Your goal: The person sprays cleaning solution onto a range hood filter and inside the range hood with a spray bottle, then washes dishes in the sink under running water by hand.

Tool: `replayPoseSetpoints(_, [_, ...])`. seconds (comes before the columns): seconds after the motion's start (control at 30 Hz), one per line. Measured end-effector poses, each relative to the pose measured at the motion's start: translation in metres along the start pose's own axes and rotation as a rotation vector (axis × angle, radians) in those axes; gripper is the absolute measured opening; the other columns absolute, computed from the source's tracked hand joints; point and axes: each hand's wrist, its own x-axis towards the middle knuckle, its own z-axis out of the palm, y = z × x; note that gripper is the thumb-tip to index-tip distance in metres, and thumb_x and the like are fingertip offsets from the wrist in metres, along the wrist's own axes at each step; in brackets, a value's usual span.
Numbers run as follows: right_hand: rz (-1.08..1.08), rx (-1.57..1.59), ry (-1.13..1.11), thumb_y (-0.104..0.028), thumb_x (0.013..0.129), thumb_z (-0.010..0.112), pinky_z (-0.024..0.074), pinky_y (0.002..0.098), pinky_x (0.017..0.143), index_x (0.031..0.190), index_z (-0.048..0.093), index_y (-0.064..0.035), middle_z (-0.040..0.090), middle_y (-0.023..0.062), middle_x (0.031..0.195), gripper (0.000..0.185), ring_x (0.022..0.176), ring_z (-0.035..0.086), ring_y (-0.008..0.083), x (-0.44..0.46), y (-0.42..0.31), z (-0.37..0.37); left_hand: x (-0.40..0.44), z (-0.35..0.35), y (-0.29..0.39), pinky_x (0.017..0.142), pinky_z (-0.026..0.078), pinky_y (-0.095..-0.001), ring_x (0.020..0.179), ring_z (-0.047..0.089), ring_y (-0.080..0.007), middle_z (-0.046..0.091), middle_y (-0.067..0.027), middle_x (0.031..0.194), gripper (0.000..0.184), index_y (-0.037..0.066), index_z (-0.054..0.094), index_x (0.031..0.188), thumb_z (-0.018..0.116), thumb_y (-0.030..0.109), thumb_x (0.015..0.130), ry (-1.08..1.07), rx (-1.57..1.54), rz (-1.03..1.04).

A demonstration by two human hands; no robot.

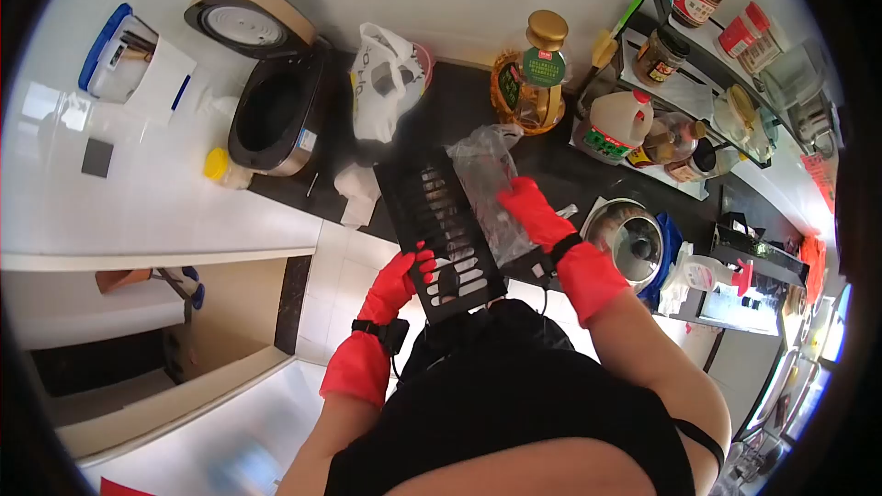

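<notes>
Both of my hands wear red rubber gloves with black straps at the wrists. A black slotted rack [457, 285] is tilted between them, partly over the counter edge and close to my body. My left hand [404, 277] grips its left side near the lower end, with fingertips showing through the slots. To the right of the rack lies a crumpled clear plastic bag [484, 179]. My right hand [535, 213] is closed on the right edge of this bag; the fingertips are partly hidden.
An open rice cooker [308, 142], a white plastic bag [377, 83] and an oil jug [540, 83] stand along the wall. At right are a shelf of jars [707, 96] and a glass-lidded pot [629, 243]. A yellow-lidded jar [220, 168] sits at left.
</notes>
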Motion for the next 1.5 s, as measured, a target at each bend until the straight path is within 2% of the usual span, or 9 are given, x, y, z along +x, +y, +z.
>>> replayPoseSetpoints(0.23, [0.086,-0.052,-0.018,-0.035,0.079,0.075,0.0532,0.0452,0.083,0.1,0.068,-0.0085,0.071,0.0184,0.097,0.034,0.094,0.068,0.0384,0.045,0.039,0.007,0.009,-0.019,0.008,0.085,0.059,-0.0442,0.111,0.065,-0.0326,0.061,-0.0195,0.129,0.045,0.002,0.044,0.146,0.054,0.017,0.104,0.023,0.008,-0.065])
replayPoseSetpoints(0.3, [0.027,-0.204,0.277,-0.025,0.083,0.073,0.0548,0.044,0.076,0.095,0.068,-0.0034,0.071,0.0123,0.082,0.025,0.082,0.07,0.034,0.05,0.033,-0.014,0.011,-0.024,0.009,0.085,0.059,-0.0436,0.112,0.065,-0.0321,0.061,-0.0194,0.129,0.045,0.002,0.044,0.146,0.052,0.017,0.105,0.024,0.01,-0.075])
replayPoseSetpoints(0.5, [0.0,-0.135,0.306,-0.023,0.084,0.073,0.0535,0.0434,0.085,0.11,0.068,-0.004,0.071,0.0186,0.106,0.033,0.097,0.068,0.0371,0.058,0.044,-0.03,0.007,-0.023,0.013,0.086,0.059,-0.0428,0.113,0.065,-0.0312,0.061,-0.0181,0.129,0.045,0.003,0.043,0.147,0.052,0.017,0.105,0.003,0.052,-0.096])
replayPoseSetpoints(0.6, [-0.354,-0.306,0.435,-0.023,0.085,0.069,0.0534,0.0459,0.084,0.109,0.068,-0.0073,0.07,0.0185,0.109,0.029,0.1,0.067,0.0381,0.025,-0.01,-0.039,0.001,-0.014,0.022,0.088,0.058,-0.0436,0.114,0.065,-0.0312,0.061,-0.0171,0.13,0.045,0.004,0.045,0.146,0.054,0.018,0.104,-0.044,-0.002,-0.105])
replayPoseSetpoints(0.7, [-0.582,-0.412,0.141,-0.017,0.083,0.066,0.0517,0.0461,0.089,0.11,0.069,-0.0071,0.068,0.0191,0.112,0.029,0.107,0.065,0.0385,-0.025,-0.042,-0.047,0.012,-0.007,0.017,0.09,0.056,-0.0454,0.115,0.063,-0.032,0.061,-0.0166,0.13,0.046,0.005,0.046,0.146,0.057,0.018,0.103,-0.114,-0.09,-0.12])
replayPoseSetpoints(0.8, [-0.503,-0.636,-0.091,-0.012,0.078,0.065,0.0491,0.0474,0.095,0.11,0.069,-0.0084,0.067,0.0174,0.114,0.032,0.114,0.061,0.0387,-0.045,-0.013,-0.061,0.04,0.013,0.0,0.089,0.056,-0.0481,0.11,0.064,-0.03,0.063,-0.0127,0.126,0.046,0.007,0.047,0.145,0.059,0.018,0.102,-0.127,-0.159,-0.15])
replayPoseSetpoints(1.0, [-0.551,-0.981,-0.014,-0.013,0.072,0.069,0.0467,0.0519,0.099,0.114,0.067,-0.0103,0.065,0.0153,0.122,0.042,0.121,0.057,0.0393,-0.043,0.038,-0.09,0.093,0.027,-0.057,0.093,0.055,-0.0526,0.112,0.063,-0.0339,0.064,-0.0174,0.126,0.039,0.006,0.048,0.141,0.055,0.013,0.103,-0.121,-0.244,-0.166])
replayPoseSetpoints(1.3, [-0.405,-0.469,0.225,-0.017,0.082,0.065,0.0499,0.049,0.092,0.107,0.067,-0.0036,0.069,0.019,0.109,0.029,0.105,0.064,0.0414,-0.086,0.001,-0.081,0.108,0.028,-0.094,0.091,0.056,-0.0561,0.109,0.065,-0.0352,0.063,-0.0173,0.125,0.032,0.005,0.053,0.133,0.054,0.015,0.103,0.013,-0.294,-0.061])
replayPoseSetpoints(1.5, [0.281,-0.387,0.01,-0.03,0.093,0.065,0.0526,0.0439,0.076,0.102,0.066,0.0004,0.071,0.017,0.082,0.032,0.086,0.07,0.0346,-0.16,0.012,-0.083,0.104,0.044,-0.088,0.087,0.058,-0.0558,0.104,0.065,-0.0337,0.065,-0.0156,0.12,0.028,0.004,0.056,0.128,0.056,0.016,0.103,0.142,-0.293,-0.097])
